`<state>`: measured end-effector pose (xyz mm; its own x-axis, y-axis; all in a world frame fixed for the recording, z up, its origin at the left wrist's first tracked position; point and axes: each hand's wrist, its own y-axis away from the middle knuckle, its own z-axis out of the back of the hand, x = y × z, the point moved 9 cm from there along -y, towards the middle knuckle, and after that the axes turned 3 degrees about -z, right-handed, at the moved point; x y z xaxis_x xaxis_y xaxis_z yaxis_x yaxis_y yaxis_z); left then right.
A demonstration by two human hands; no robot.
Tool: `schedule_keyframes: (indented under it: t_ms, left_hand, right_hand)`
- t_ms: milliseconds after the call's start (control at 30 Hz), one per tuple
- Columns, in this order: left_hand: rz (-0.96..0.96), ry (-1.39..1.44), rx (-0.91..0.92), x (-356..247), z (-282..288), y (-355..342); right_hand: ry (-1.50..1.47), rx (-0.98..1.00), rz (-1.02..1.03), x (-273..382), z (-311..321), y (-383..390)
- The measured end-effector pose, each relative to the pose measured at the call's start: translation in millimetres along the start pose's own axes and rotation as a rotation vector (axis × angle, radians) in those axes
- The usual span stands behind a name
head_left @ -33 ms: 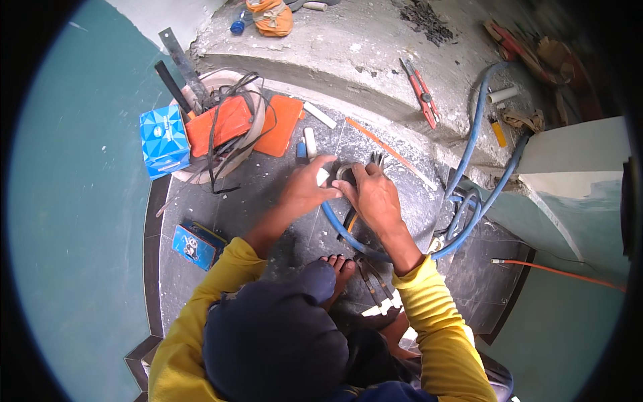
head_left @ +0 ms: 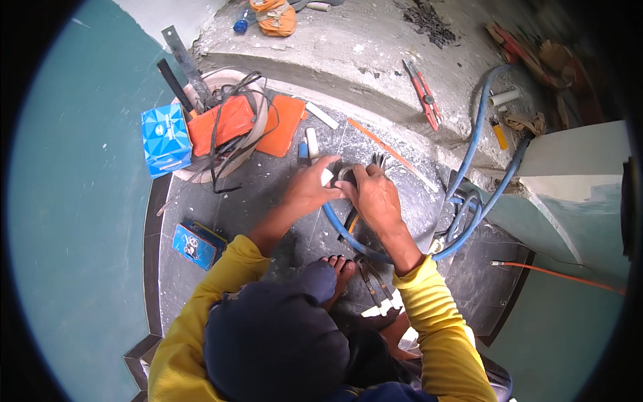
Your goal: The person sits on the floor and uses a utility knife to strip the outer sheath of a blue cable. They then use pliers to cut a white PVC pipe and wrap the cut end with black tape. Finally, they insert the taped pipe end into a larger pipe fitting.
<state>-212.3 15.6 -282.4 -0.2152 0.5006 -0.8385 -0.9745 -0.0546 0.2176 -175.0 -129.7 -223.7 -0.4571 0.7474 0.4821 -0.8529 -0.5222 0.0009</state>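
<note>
My left hand [head_left: 309,187] is curled around a short white piece [head_left: 327,177], with its index finger and thumb on either side. Close by, my right hand [head_left: 376,194] has thumb and fingers bent together at a dark grey rounded thing [head_left: 346,173], mostly covered by the fingers. The two thumbs meet or nearly meet. A blue hose [head_left: 333,216] curves along the tiled floor below both hands. Metal tool tips [head_left: 380,161] show just beyond my right hand. A white tube [head_left: 312,143] and a small blue piece [head_left: 303,151] lie past my left hand.
At the left stands a bucket [head_left: 258,127] with orange cases, cables and a blue box [head_left: 165,139]. A blue panda-printed box [head_left: 194,246] lies nearer. Red-handled cutters [head_left: 424,97] rest on the concrete step. Pliers [head_left: 372,281] lie beside my foot.
</note>
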Motion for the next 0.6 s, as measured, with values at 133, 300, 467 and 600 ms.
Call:
schedule_keyframes:
  t_ms: [133, 300, 467, 600]
  left_hand:
    - [-0.009, -0.153, 0.107, -1, -13, -8]
    - [0.015, -0.239, 0.115, -5, -13, -7]
    - [0.093, -0.252, 0.079, 0, -19, -6]
    - [-0.055, -0.160, 0.052, -12, -17, -9]
  right_hand:
    - [0.034, 0.044, 0.045, -1, -12, -3]
    - [0.074, 0.052, 0.135, 3, -10, -8]
    - [0.079, 0.086, 0.195, 3, -6, -15]
    - [0.168, 0.126, 0.052, -2, -11, -13]
